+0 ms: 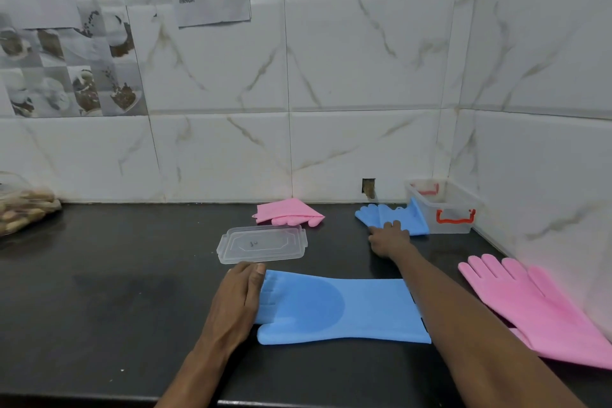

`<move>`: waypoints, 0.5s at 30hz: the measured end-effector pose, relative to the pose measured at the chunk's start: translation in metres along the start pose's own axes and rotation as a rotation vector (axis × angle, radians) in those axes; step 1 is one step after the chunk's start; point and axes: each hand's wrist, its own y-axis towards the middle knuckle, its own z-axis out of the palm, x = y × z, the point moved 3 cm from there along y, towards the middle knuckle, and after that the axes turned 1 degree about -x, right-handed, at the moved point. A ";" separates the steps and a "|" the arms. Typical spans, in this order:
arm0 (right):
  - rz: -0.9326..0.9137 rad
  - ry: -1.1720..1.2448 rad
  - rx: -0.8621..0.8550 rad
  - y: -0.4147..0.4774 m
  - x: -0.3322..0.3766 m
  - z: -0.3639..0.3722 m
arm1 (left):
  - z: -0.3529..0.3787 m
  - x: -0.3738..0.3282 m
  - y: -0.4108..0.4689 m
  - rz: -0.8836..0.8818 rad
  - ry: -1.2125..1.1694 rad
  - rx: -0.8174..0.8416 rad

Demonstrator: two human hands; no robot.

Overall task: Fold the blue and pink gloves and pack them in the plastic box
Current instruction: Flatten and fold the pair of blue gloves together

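A blue glove (334, 308) lies flat near the counter's front edge, fingers pointing left. My left hand (236, 298) rests flat on its fingertips. A second blue glove (394, 215), folded, leans against the clear plastic box (445, 209) with red handles in the back right corner. My right hand (389, 238) reaches onto that folded glove, fingers touching its near edge. A folded pink glove (288, 214) sits by the back wall. Another pink glove (536, 305) lies spread out flat at the right.
The box's clear lid (261, 243) lies on the black counter (99, 301) between the folded pink glove and my left hand. A plastic bag with brown contents (23, 209) sits at the far left. Tiled walls close the back and right side.
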 end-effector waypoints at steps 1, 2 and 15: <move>-0.010 -0.023 -0.049 0.001 -0.001 0.000 | 0.000 0.001 0.000 0.003 0.009 0.000; -0.024 -0.027 -0.094 0.001 -0.003 0.000 | 0.001 0.002 -0.001 0.001 0.016 -0.001; -0.072 0.057 0.027 -0.004 -0.024 -0.008 | 0.001 -0.004 -0.006 -0.005 0.074 0.044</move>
